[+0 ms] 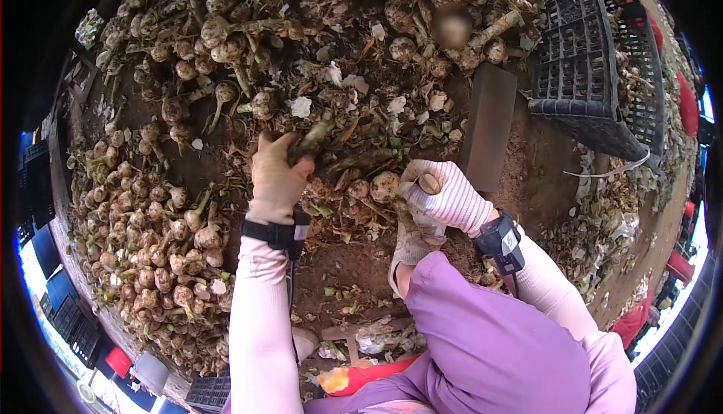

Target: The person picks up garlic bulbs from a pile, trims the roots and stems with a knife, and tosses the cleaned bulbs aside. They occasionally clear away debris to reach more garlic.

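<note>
While bent low over bare soil, grips a dirty garlic stalk (310,137) with the gloved left hand (277,179), fingers curled shut round its lower end and thumb laid across it, so that the stalk juts up and to the right out of the fist. Holds the right hand (443,197), in a striped glove, clenched as well, with a brownish stub (429,183) showing round at the top of the fist; cannot tell whether tool handle or cut stem. Has one pale garlic bulb (385,186) lying on the ground just beside the right knuckles, between the two hands and well nearer the right one. Wears a black strap (501,242) at the right wrist and another at the left. Works beside a heap of bulbs (151,248) piled at the left and more spread across the top, with a dark flat slab (489,124) lying above the right hand and a black plastic crate (580,60) tilted at the upper right
</note>
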Demonstrator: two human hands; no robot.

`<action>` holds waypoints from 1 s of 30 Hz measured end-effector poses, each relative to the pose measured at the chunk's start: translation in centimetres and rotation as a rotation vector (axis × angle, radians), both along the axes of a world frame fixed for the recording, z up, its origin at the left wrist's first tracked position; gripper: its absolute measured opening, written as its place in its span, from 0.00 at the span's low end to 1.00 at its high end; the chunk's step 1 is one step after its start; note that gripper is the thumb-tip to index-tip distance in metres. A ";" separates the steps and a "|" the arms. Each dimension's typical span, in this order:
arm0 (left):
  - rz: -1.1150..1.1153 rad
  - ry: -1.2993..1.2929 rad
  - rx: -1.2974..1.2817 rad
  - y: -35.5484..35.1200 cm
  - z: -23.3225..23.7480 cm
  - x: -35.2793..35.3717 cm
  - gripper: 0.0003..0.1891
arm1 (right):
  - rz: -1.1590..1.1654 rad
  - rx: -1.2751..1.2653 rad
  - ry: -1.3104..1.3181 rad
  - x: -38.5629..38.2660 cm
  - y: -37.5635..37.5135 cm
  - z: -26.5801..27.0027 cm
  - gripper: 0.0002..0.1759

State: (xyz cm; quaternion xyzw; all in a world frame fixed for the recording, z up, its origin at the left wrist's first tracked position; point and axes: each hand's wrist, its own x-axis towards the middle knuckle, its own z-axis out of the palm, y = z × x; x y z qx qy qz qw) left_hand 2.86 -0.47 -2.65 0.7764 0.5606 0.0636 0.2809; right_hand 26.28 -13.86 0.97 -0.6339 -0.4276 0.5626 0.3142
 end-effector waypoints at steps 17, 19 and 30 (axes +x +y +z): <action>0.403 -1.022 -0.624 -6.2 10.9 0.3 0.28 | 0.255 0.011 -0.180 1.9 0.2 0.5 0.09; 0.510 -1.223 -0.716 -6.5 11.0 0.4 0.32 | 0.131 0.058 -0.059 1.5 0.4 0.8 0.08; 0.380 -1.105 -0.821 -7.0 12.6 -0.3 0.34 | 0.197 0.006 -0.071 -0.4 1.7 4.7 0.11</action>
